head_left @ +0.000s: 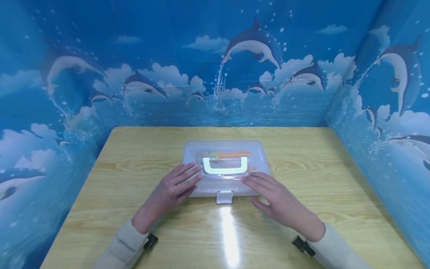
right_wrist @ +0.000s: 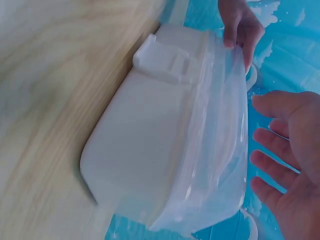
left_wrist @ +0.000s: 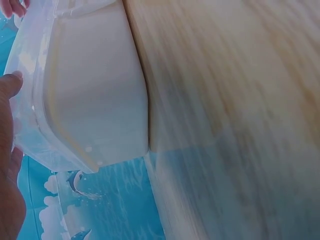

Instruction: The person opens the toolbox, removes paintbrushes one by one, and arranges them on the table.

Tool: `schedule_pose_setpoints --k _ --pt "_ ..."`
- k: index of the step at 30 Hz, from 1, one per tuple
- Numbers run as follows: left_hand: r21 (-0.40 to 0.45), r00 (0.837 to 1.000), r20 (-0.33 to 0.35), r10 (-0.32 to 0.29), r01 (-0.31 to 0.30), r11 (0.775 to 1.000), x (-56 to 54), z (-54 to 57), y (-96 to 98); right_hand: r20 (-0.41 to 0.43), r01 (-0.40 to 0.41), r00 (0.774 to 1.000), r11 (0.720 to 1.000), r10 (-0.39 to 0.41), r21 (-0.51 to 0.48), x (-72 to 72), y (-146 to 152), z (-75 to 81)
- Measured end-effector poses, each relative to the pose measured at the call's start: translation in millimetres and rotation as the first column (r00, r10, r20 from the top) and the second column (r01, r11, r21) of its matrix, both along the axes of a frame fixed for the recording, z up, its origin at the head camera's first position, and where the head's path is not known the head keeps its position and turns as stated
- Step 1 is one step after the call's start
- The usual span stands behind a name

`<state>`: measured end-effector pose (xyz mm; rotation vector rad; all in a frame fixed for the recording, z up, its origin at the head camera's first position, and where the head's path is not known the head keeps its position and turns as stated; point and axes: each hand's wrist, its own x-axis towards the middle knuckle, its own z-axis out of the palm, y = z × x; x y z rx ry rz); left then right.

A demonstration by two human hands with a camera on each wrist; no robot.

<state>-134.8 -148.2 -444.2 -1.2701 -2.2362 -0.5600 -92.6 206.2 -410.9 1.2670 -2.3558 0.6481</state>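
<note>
A plastic box (head_left: 193,149) with a clear lid and a whitish body sits on the table. On its lid is a white carrying handle (head_left: 225,171), and a white latch (head_left: 224,197) juts from the front. My left hand (head_left: 173,188) rests on the lid's left part with its fingers extended. Over the right part is my right hand (head_left: 273,196), fingers loosely straight; the right wrist view shows a gap between its fingers and the lid (right_wrist: 225,130). Through the lid appears a long orange item (head_left: 233,154) with a yellow-green end, its kind unclear.
The box stands on a light wood-grain table (head_left: 141,149). Blue curtains (head_left: 168,45) printed with dolphins hang along the back and both sides. A bright light reflection lies on the wood in front of the latch.
</note>
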Motion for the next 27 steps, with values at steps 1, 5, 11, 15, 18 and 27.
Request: schedule_pose_setpoints --k 1,5,11,15,18,27 --pt "-0.001 1.0 0.0 0.002 -0.002 1.0 0.0 0.0 0.1 -0.005 0.007 1.0 1.0 -0.007 0.003 -1.6 1.7 -0.1" --pt "0.001 1.0 -0.004 0.002 -0.002 1.0 -0.4 -0.1 0.3 -0.01 0.056 0.998 0.997 -0.056 0.047 -6.3 8.6 -1.7" --pt "-0.001 1.0 -0.008 0.005 -0.005 1.0 -1.0 -2.8 0.6 -0.009 0.112 0.994 0.985 -0.112 0.133 -10.2 16.2 -5.4" --pt "-0.002 1.0 -0.013 0.008 -0.008 1.0 -0.6 -3.8 0.5 0.039 0.122 0.991 0.979 -0.13 0.163 -12.7 19.1 -6.9" --pt "-0.003 1.0 -0.013 0.009 -0.009 1.0 -0.2 -3.5 0.6 0.064 0.123 0.989 0.978 -0.135 0.167 -13.6 21.0 -8.3" --pt "-0.004 1.0 -0.005 0.017 -0.017 1.0 1.0 -2.8 0.8 0.049 0.128 0.99 0.988 -0.132 0.089 -14.4 22.9 -18.4"
